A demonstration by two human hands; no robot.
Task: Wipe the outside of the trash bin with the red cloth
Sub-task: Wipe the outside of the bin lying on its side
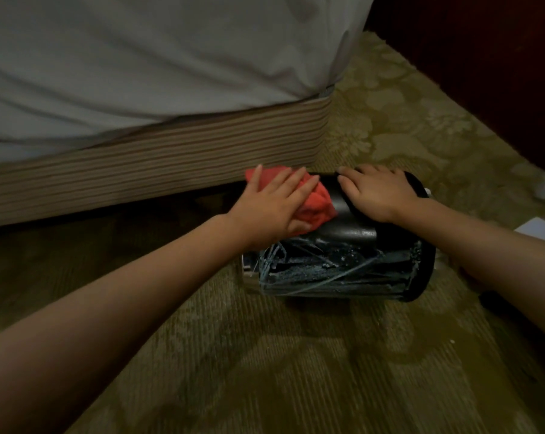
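Head view: the left hand [274,202] presses the red cloth [315,203] under flat fingers on the tipped trash bin [352,233]; the right hand [377,192] steadies it, fingers flat. The streaked lower side looks unwiped.

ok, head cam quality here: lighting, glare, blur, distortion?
Head view: dim, warm light; soft glare streak on the black trash bin; striped bed base bows, which is wide-angle distortion; top-right corner nearly black; red cloth slightly soft, still readable.
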